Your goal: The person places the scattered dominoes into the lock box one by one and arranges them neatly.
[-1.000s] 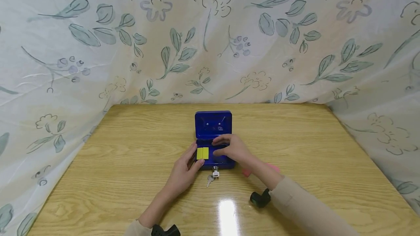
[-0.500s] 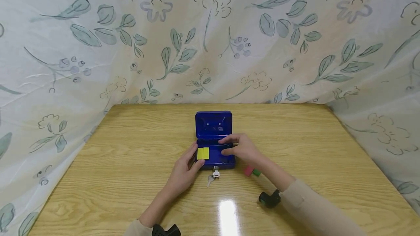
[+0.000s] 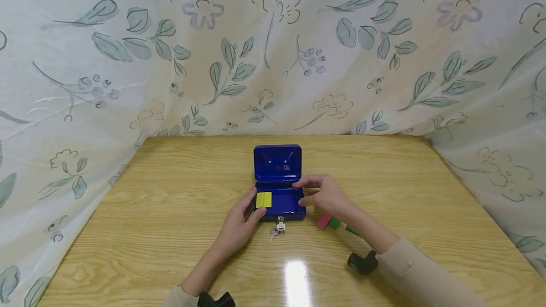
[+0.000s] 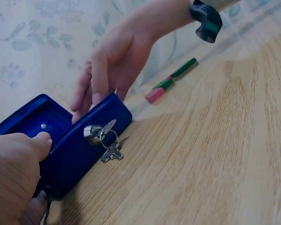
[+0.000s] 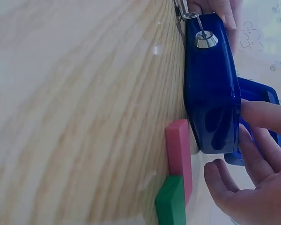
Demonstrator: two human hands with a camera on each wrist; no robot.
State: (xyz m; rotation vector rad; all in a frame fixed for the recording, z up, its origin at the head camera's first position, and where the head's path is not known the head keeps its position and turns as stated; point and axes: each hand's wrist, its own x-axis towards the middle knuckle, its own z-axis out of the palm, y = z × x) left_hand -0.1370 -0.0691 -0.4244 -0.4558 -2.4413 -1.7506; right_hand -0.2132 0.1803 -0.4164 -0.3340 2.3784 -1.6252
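A blue metal cash box stands on the table with its lid raised at the back. Two yellow blocks lie side by side at the left end inside it. My left hand holds the box's left end, the thumb over the front rim. At the right end is my right hand, fingers loosely bent over the rim with nothing held; whether the fingertips touch the box I cannot tell. A key sits in the front lock, with more keys hanging on a ring.
Right of the box, a pink block and a green block lie on the wooden table. Further green shows partly under my right forearm. A floral cloth hangs behind the table.
My right hand has moved rightward from over the middle of the box to its right end, uncovering the box's floor and the pink and green blocks. The left hand has stayed in place.
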